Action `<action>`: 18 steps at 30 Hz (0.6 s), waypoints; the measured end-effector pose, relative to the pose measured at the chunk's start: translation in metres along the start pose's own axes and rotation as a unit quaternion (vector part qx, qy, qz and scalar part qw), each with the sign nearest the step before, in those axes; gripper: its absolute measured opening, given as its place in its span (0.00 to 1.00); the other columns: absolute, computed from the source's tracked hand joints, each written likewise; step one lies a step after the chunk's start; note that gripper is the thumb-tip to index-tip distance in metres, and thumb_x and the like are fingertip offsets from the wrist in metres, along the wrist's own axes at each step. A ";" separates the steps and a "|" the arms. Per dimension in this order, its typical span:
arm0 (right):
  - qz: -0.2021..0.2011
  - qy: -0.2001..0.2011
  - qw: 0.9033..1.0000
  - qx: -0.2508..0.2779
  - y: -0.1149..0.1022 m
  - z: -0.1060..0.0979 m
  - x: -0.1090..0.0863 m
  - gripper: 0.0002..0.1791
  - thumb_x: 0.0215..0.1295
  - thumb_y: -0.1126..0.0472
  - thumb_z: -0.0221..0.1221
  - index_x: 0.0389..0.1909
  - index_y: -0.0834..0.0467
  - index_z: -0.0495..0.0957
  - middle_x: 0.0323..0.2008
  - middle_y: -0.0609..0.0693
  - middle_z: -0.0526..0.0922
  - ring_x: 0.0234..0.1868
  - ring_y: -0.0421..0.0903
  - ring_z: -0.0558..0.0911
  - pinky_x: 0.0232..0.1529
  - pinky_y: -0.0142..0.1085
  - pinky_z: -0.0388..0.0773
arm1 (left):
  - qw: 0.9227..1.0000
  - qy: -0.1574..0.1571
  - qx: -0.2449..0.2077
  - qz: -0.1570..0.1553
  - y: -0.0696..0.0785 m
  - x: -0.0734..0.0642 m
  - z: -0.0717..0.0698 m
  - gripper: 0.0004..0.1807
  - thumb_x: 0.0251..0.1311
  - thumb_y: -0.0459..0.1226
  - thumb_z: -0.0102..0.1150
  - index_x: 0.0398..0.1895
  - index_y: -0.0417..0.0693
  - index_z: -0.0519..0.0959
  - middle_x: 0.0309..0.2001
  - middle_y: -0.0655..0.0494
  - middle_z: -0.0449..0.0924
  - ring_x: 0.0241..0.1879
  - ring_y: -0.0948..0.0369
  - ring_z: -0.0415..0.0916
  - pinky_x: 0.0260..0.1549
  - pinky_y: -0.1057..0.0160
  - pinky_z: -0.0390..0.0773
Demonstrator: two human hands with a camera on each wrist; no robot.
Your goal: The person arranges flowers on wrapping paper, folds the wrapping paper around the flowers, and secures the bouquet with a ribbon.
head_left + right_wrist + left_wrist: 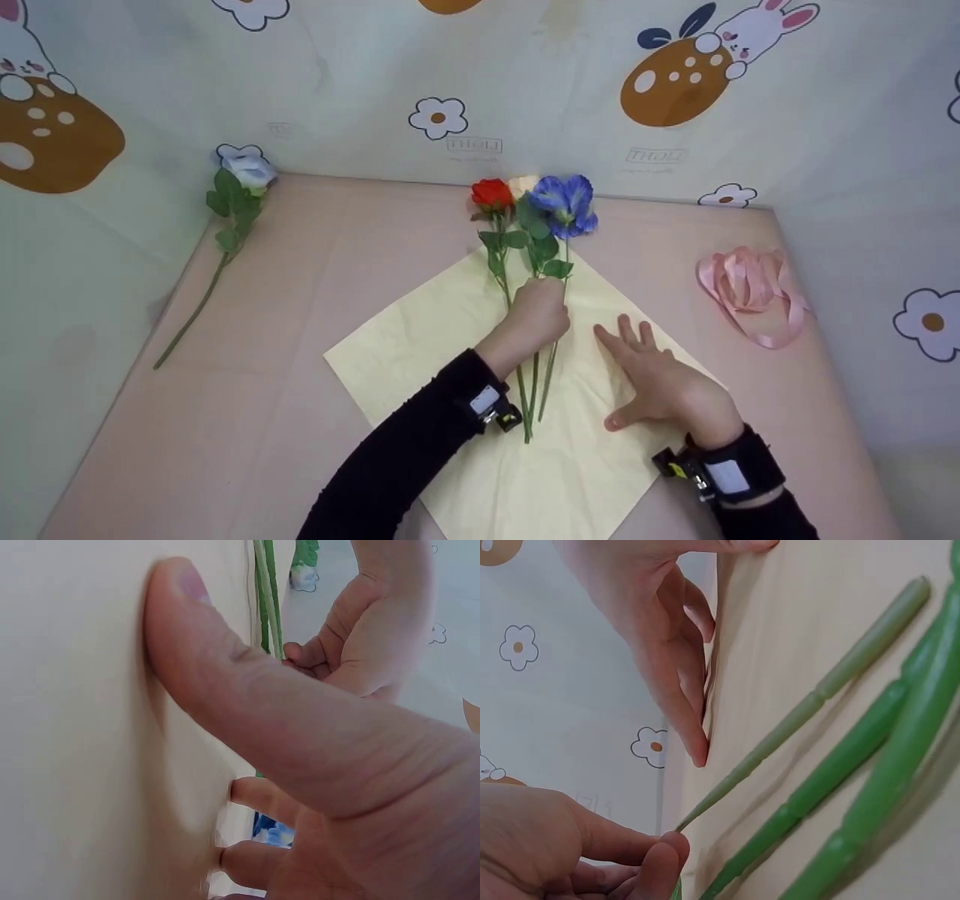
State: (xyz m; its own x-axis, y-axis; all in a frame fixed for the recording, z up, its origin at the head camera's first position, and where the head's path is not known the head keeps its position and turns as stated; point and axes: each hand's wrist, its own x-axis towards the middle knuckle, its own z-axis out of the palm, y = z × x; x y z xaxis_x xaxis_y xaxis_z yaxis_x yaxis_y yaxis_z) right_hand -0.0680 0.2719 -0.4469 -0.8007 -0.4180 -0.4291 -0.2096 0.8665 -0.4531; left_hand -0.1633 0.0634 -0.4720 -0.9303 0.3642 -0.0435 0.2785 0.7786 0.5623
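Note:
Three artificial flowers lie side by side on a pale yellow sheet of wrapping paper [397, 337]: a red rose [492, 194], a cream flower [522, 184] partly hidden behind leaves, and a blue flower [566, 204]. My left hand [531, 319] is over the stems, covering their middle. Between its thumb and finger it pinches the thin, lighter green stem [780, 726] of the blue flower, as the left wrist view shows. To the right, my right hand [660, 382] rests on the paper with fingers spread; its thumb [187, 630] lies close along the sheet.
A pale blue rose [251, 171] with a long stem lies at the table's left edge. On the right sits a loose bundle of pink ribbon [750, 285]. The pink table [247, 435] meets a patterned cloth wall [360, 82] at the back and sides.

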 end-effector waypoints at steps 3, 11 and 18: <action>-0.005 0.003 1.000 -0.001 0.000 0.000 -0.001 0.76 0.48 0.45 0.85 0.89 0.62 0.46 0.84 0.76 0.33 0.82 0.82 0.36 0.70 0.84 0.47 | 1.000 0.001 0.008 -0.009 0.010 -0.005 -0.010 0.05 0.67 0.27 0.61 0.38 0.38 0.86 0.38 0.44 0.89 0.42 0.47 0.88 0.42 0.50 0.87; 0.000 -0.004 1.000 -0.006 -0.001 0.000 0.000 0.76 0.49 0.44 0.85 0.89 0.60 0.45 0.85 0.75 0.33 0.82 0.81 0.36 0.71 0.82 0.48 | 1.000 0.018 -0.008 0.001 -0.016 0.015 0.022 0.11 0.67 0.37 0.68 0.26 0.44 0.83 0.30 0.47 0.87 0.31 0.51 0.85 0.33 0.52 0.85; 0.003 -0.005 1.000 -0.008 -0.001 0.000 0.001 0.76 0.49 0.44 0.85 0.89 0.60 0.44 0.85 0.74 0.32 0.82 0.81 0.35 0.72 0.82 0.49 | 0.998 -0.052 0.035 0.000 -0.034 0.027 0.051 0.05 0.59 0.36 0.68 0.28 0.49 0.82 0.29 0.54 0.84 0.28 0.55 0.81 0.29 0.57 0.82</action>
State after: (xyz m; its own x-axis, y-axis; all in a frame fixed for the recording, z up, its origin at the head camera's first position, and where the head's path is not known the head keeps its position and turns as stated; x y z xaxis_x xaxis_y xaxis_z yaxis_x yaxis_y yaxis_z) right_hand -0.0681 0.2710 -0.4471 -0.7962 -0.4158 -0.4395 -0.2143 0.8731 -0.4378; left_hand -0.1856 0.0724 -0.5342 -0.9014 0.4125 -0.1318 0.2973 0.8108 0.5042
